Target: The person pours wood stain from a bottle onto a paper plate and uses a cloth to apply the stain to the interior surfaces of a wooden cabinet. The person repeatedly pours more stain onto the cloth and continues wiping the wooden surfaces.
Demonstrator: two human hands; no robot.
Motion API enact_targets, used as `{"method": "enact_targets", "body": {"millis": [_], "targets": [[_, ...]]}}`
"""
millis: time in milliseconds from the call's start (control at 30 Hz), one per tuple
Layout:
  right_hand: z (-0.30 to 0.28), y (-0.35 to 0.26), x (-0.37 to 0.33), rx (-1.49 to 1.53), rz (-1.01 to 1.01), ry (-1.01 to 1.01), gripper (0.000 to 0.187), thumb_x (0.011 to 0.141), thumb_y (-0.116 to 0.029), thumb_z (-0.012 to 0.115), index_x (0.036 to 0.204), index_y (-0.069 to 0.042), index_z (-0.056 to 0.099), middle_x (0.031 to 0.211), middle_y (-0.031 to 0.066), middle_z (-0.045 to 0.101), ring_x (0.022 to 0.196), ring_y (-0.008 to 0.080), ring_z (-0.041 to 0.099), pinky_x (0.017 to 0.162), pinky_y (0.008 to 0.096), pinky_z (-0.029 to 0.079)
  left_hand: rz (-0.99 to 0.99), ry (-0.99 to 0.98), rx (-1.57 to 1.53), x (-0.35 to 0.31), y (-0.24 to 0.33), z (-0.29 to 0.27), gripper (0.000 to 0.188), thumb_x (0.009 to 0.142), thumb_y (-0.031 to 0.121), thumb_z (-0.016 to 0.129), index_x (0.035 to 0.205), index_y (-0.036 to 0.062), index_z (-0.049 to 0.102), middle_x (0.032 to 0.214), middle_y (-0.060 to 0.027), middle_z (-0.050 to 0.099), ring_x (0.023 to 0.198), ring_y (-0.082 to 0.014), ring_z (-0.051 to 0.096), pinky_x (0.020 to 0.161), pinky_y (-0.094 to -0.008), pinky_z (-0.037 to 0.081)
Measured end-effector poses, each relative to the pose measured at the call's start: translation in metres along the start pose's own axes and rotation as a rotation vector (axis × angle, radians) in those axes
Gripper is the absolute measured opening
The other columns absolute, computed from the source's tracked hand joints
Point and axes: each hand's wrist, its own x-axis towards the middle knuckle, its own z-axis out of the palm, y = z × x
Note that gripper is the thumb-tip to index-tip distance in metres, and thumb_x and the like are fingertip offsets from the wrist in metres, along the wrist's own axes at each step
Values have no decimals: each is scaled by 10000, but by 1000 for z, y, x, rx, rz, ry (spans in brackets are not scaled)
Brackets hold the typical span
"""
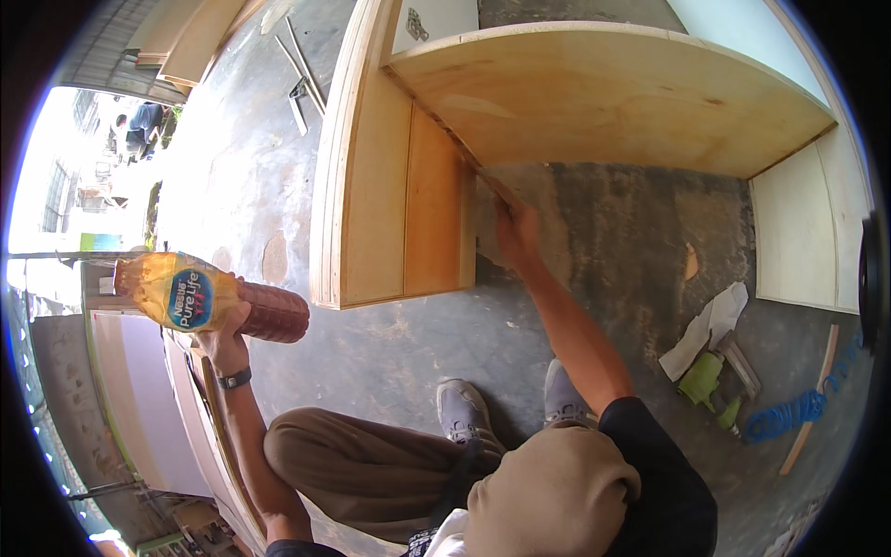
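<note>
My left hand (223, 342), with a dark watch on the wrist, grips a plastic bottle (212, 297) of amber-brown liquid lying on its side, out to my left. My right hand (516, 234) reaches forward to the plywood cabinet (390, 204) lying on the concrete floor. Its fingers pinch a thin stick-like tool (489, 184) pressed along the seam where the wide plywood panel (613, 93) meets the upright side. I am crouching, with my knees and grey shoes below.
A green nail gun (703, 379), a blue coiled air hose (787, 414), a white rag (711, 320) and a wood strip (809, 401) lie at right. A white panel (806, 232) stands right. Metal bars (302, 79) and boards (190, 37) lie beyond. A person (141, 121) is far left.
</note>
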Motion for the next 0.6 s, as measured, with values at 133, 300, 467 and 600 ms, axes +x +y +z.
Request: {"method": "enact_targets", "body": {"millis": [133, 300, 467, 600], "targets": [[24, 16, 10, 107, -107, 92, 394, 984, -32, 541, 1344, -122, 673, 689, 128, 528, 611, 144, 473, 601, 331, 449, 2, -20, -26, 1, 0, -1, 703, 705, -72, 758, 1367, -72, 520, 1284, -213, 641, 1182, -351, 636, 1087, -462, 473], [22, 37, 12, 155, -186, 51, 381, 980, -42, 542, 1329, -107, 679, 704, 186, 548, 610, 177, 537, 607, 350, 468, -15, 25, -9, 2, -5, -3, 694, 699, -73, 759, 1354, -69, 530, 1282, -215, 642, 1189, -348, 632, 1087, -459, 474], [-4, 28, 11, 11, -165, -37, 400, 944, -30, 542, 1317, -82, 678, 819, 270, 641, 686, 325, 648, 655, 412, 503, 6, 29, -29, 3, -1, -6, 686, 693, -68, 765, 1342, -65, 542, 1278, -215, 642, 1191, -342, 631, 1092, -459, 472], [0, 4, 20, -6, -37, 16, 426, 922, -6, 533, 1313, -83, 680, 854, 290, 660, 725, 397, 671, 687, 444, 510, 28, -19, -10, 3, -4, -3, 687, 707, -43, 768, 1352, -64, 532, 1284, -213, 639, 1198, -350, 627, 1101, -466, 464]]}}
